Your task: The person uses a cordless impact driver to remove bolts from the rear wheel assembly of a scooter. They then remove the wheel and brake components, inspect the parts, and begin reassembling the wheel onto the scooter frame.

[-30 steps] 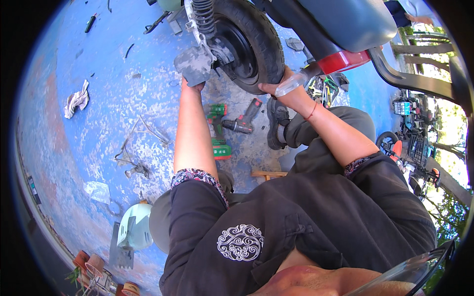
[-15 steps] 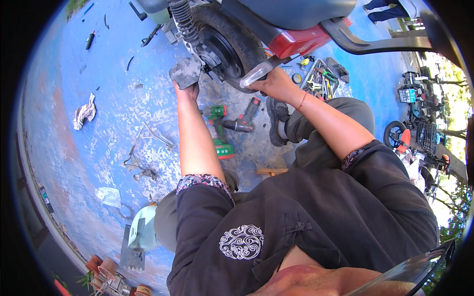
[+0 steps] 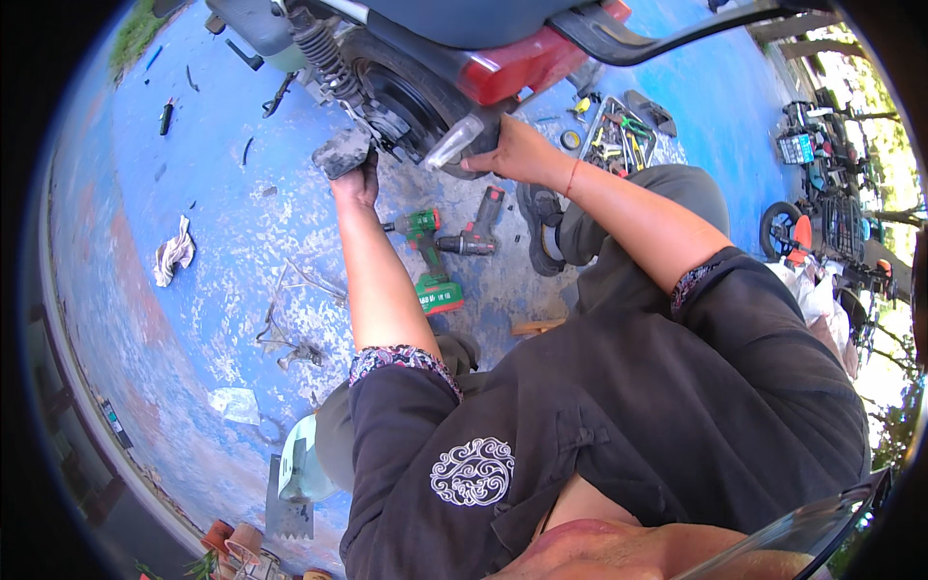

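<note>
A scooter's rear wheel with its black tyre (image 3: 440, 92) stands in front of me, under the red tail light (image 3: 527, 60). My left hand (image 3: 358, 186) is closed around the lower edge of a flat, scuffed dark-grey plate (image 3: 340, 155) beside the wheel hub. My right hand (image 3: 522, 153) grips the back of the tyre, its thumb stretched along it and the other fingers partly hidden. A clear indicator lens (image 3: 454, 142) hangs just left of that thumb. Between my forearms lie a green cordless drill (image 3: 425, 237) and a grey-black one (image 3: 474, 232).
A tray of hand tools (image 3: 619, 135) lies on the right, with a roll of tape (image 3: 570, 139) beside it. A crumpled cloth (image 3: 174, 251) and a bent metal frame (image 3: 280, 314) are on the blue floor at left. Parked bikes (image 3: 822, 193) line the far right.
The scooter's rear has shifted left relative to the drills on the floor. Both hands have moved left with it. The view has also turned slightly.
</note>
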Tool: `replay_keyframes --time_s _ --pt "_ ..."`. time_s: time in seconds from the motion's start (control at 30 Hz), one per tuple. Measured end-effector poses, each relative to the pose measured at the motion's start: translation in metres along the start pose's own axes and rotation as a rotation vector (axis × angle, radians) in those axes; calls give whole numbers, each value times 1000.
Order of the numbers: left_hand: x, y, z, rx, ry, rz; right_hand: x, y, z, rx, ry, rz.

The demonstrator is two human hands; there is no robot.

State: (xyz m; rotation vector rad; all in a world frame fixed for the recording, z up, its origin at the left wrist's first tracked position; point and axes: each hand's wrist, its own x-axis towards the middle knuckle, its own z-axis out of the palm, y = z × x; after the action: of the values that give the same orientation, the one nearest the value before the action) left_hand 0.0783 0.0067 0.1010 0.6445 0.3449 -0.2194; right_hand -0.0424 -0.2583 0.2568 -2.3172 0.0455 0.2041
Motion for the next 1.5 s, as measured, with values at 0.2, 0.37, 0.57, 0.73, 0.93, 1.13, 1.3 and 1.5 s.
replay_keyframes --time_s 0.2,0.37,0.57,0.73,0.93,1.13,1.3,1.5 --pt "-3 -2 9 -109 -139 43 -5 -4 -4 -25 -10 47" --pt "27 2 -25 -87 -239 -6 1 -4 -1 -8 -36 46" --pt "24 9 -22 -114 -235 2 -1 -25 -5 -18 -63 30" --pt "20 9 -12 14 -156 -10 -2 -13 -6 -27 -47 31" --pt "16 8 -11 23 -159 -4 0 -1 -2 -24 8 -12" --pt "24 13 -20 60 -176 -57 -1 1 -2 -8 -4 -2" --pt "35 14 -30 112 -231 -75 -2 -6 -4 18 -17 10" --pt "33 16 -26 173 -217 -14 -1 -11 -6 -52 -55 45"
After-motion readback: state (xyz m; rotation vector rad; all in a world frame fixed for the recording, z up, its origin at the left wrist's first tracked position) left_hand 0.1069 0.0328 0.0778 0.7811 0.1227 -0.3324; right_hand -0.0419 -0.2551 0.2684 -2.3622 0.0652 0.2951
